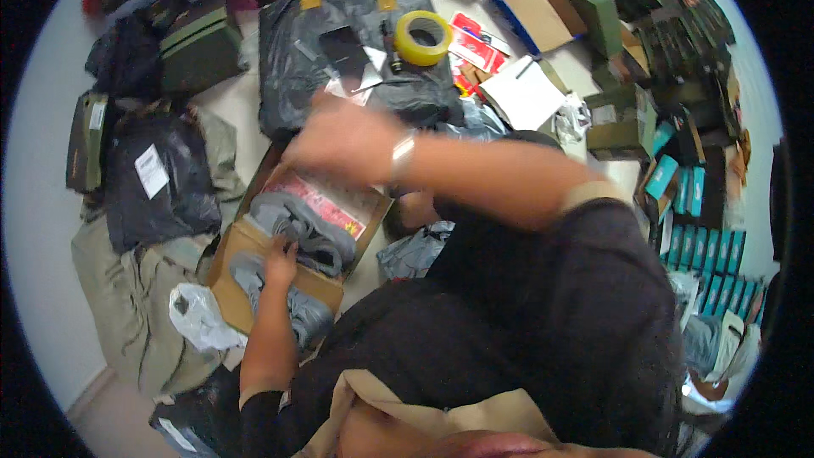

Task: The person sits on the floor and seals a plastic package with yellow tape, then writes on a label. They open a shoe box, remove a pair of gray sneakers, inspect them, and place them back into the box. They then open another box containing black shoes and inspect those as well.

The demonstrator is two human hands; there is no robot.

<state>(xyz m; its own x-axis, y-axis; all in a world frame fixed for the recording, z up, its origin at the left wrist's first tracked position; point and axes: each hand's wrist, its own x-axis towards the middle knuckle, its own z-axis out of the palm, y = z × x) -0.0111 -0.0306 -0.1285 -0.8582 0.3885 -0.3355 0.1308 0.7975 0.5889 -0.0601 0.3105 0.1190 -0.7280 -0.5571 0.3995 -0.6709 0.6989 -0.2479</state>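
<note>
An open cardboard shoebox (375,216) lies before me, with a grey sneaker (305,226) and a red and white printed card (327,200) inside. A second grey sneaker (308,315) rests on the box's near cardboard flap (238,273). My left hand (280,261) is at the near side of the first sneaker; whether its fingers grip it is unclear. My right hand (346,140), blurred by motion, is above the far end of the box, near the black plastic-wrapped package (286,89). Its fingers are too blurred to read.
On the package sit a yellow tape roll (423,38) and a dark phone-like object (343,51). White paper with a pen (524,95) lies to the right. A labelled black bag (165,184) is at left, a white plastic bag (200,318) near the box. Stacked shoeboxes (706,248) line the right.
</note>
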